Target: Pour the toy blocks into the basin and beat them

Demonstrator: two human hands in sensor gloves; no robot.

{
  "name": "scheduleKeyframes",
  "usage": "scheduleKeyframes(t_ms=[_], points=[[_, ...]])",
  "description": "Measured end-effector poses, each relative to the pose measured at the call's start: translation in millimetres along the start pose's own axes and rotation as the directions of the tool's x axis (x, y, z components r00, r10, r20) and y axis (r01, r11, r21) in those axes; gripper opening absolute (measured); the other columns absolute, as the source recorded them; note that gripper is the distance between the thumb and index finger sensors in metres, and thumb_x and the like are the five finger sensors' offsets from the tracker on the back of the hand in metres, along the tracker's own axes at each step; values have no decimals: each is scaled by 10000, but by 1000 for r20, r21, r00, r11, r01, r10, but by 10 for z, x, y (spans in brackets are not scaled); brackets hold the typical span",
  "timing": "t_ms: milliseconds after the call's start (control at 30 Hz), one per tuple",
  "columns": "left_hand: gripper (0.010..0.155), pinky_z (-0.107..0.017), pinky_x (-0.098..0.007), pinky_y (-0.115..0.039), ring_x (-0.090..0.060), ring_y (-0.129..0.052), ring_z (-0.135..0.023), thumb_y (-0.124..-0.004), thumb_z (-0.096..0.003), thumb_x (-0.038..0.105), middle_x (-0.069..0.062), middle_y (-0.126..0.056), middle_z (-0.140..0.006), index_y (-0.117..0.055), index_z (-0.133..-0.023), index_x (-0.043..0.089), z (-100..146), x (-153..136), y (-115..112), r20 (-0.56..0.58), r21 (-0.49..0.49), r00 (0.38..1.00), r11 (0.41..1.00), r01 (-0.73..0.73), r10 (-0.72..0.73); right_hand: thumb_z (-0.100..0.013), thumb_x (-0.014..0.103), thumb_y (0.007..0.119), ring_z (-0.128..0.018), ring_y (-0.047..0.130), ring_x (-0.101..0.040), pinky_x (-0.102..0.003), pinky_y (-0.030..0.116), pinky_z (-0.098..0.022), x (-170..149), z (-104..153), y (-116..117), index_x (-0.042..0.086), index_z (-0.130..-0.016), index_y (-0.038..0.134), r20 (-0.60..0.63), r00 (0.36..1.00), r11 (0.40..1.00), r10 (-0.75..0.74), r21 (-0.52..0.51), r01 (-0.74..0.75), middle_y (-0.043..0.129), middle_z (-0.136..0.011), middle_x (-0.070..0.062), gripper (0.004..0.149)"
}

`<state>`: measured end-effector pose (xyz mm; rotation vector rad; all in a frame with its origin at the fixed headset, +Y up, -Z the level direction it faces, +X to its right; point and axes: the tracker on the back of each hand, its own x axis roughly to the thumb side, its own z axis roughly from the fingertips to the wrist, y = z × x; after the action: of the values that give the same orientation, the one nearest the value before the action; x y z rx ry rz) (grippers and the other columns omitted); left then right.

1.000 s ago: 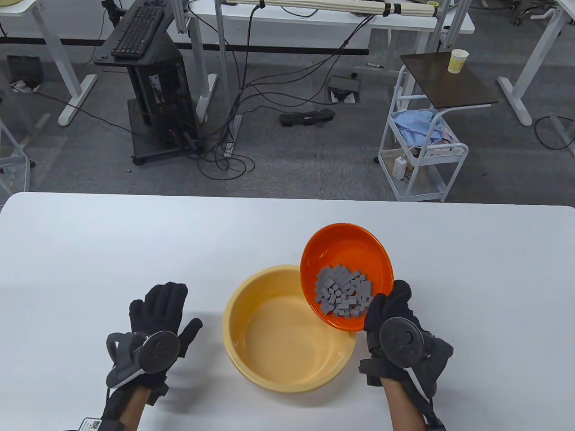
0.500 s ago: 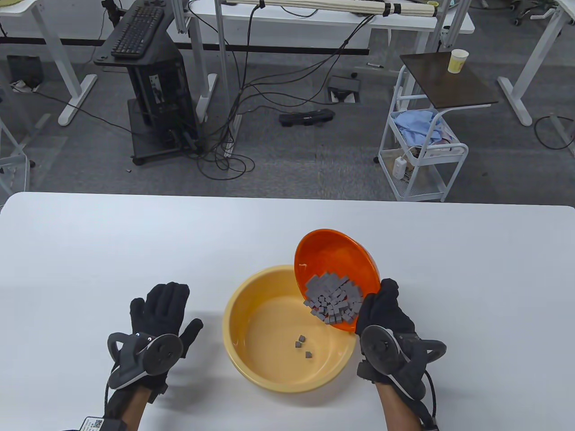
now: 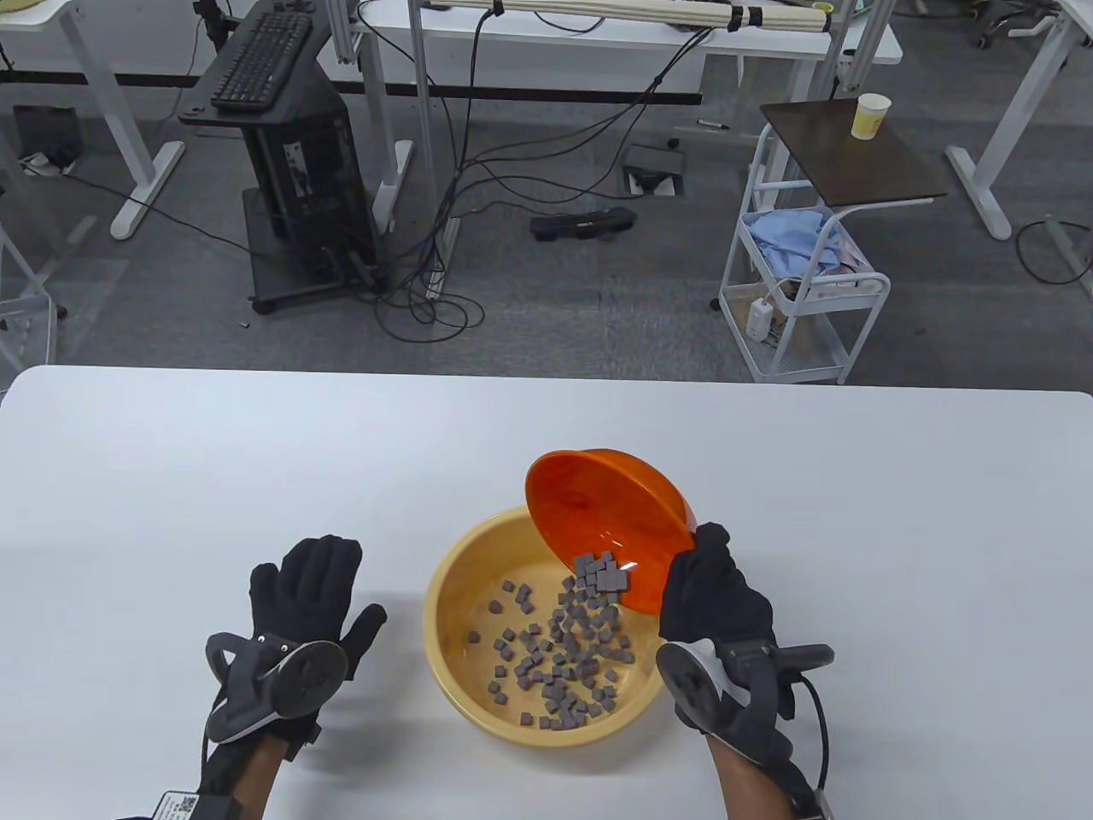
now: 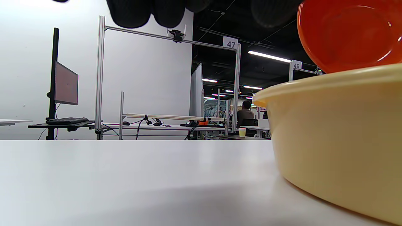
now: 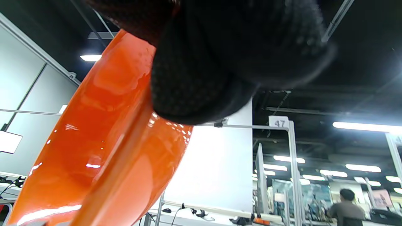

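Note:
A yellow basin (image 3: 452,581) stands on the white table (image 3: 171,461), its side also filling the right of the left wrist view (image 4: 333,138). My right hand (image 3: 713,589) grips the rim of an orange bowl (image 3: 598,512) and holds it tipped steeply over the basin's right side. Small grey toy blocks (image 3: 555,658) lie scattered in the basin, and a few (image 3: 602,572) still cling at the bowl's lower lip. In the right wrist view the bowl (image 5: 94,150) slants under my gloved fingers (image 5: 204,69). My left hand (image 3: 312,589) rests flat on the table, left of the basin, fingers straight.
Beyond the table's far edge stand a black stand with a keyboard (image 3: 265,60), floor cables (image 3: 478,213), a white cart (image 3: 803,290) and a small brown table with a paper cup (image 3: 869,115). A seated person (image 4: 245,114) is far back.
My right hand tipped the orange bowl further to the left, and most grey blocks slid out into the basin. The left hand stayed where it was.

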<state>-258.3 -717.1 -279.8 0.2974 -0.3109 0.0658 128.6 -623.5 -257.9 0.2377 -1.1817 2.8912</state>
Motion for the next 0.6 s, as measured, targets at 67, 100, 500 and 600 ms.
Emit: scheduleKeyframes(t_ms=[67,100,500,600], points=[[742,-700,-853,-440,-564,-521,-1142,-569,-665,491,-300,-419,-1234,-328,-1187,22,-1,1,4,1,4,1000,1000,6,-6,-653,212,708,-253,1045,-238,-275,952,-169,27,-7,-42,-94,-941,500,25,1000,1000,9,-22,-8,898,-682,-226,469],[742,-701,-853,-439,-564,-517,-1144,-568,-665,492,-298,-417,-1235,-326,-1187,23,1,1,3,1,6,1000,1000,7,-7,-653,214,709,-254,1046,-239,-277,953,-172,37,-8,-58,-93,-941,501,35,999,999,13,-31,-12,899,-684,-224,469],[729,-696,-850,-446,-552,-535,-1137,-565,-667,485,-299,-435,-1226,-340,-1182,21,30,19,30,6,59,1000,998,15,-15,-647,222,724,-263,1055,-250,-289,962,-180,15,-19,-162,-69,-942,522,58,998,998,5,-58,-2,912,-694,-206,461],[731,-693,-853,-444,-559,-534,-1136,-569,-667,482,-303,-433,-1226,-340,-1183,18,30,21,26,4,46,1000,999,18,-18,-647,221,727,-258,1055,-247,-287,961,-174,-74,-29,-165,-73,-942,528,-4,999,999,-42,-27,42,915,-688,-208,462]])
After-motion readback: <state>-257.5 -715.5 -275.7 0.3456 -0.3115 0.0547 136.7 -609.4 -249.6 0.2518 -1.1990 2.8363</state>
